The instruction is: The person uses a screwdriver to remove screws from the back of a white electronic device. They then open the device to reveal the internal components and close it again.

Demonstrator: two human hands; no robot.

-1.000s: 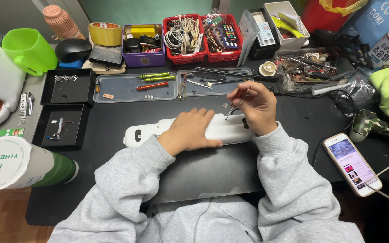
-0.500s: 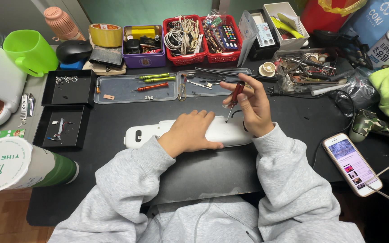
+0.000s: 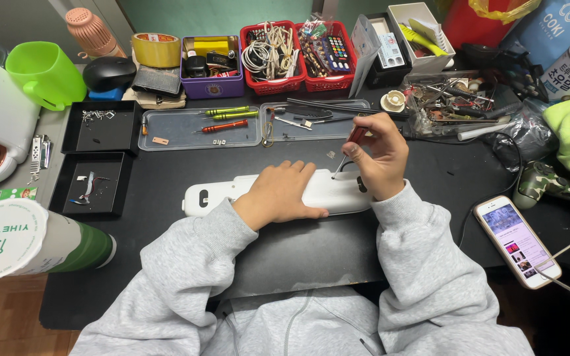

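Screwdriver (image 3: pixel 349 146), clamped in right hand (image 3: pixel 379 157), now tipped down onto white housing (image 3: pixel 219 193) at twelve o'clock; earlier raised. Left hand (image 3: pixel 284 195) pressing flat, fingers together: fastening work underway.

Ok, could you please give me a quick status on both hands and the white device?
Left hand flat on white device, pinning it. Right hand holds red-handled screwdriver, tip down at the casing. Nothing in the way; phone off to the right.

green mug (image 3: pixel 39 74) far left | red basket of cables (image 3: pixel 274 58) at back | phone (image 3: pixel 517 240) right
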